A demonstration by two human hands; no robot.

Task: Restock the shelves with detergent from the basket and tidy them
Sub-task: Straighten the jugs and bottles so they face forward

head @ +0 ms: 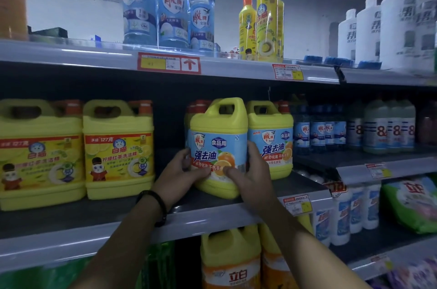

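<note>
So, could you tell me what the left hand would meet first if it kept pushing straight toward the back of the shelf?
The left hand already grips the tilted yellow jug. Straight behind that jug stand more jugs with orange caps, so probably those first, though depth is unclear.

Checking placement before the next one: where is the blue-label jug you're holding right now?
In the head view, the blue-label jug sits tilted on the middle shelf, centre frame, gripped by the left hand and right hand, just left of a matching jug.

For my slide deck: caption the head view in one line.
Both hands, left hand and right hand, grip a tilted yellow detergent jug on the middle shelf.
</note>
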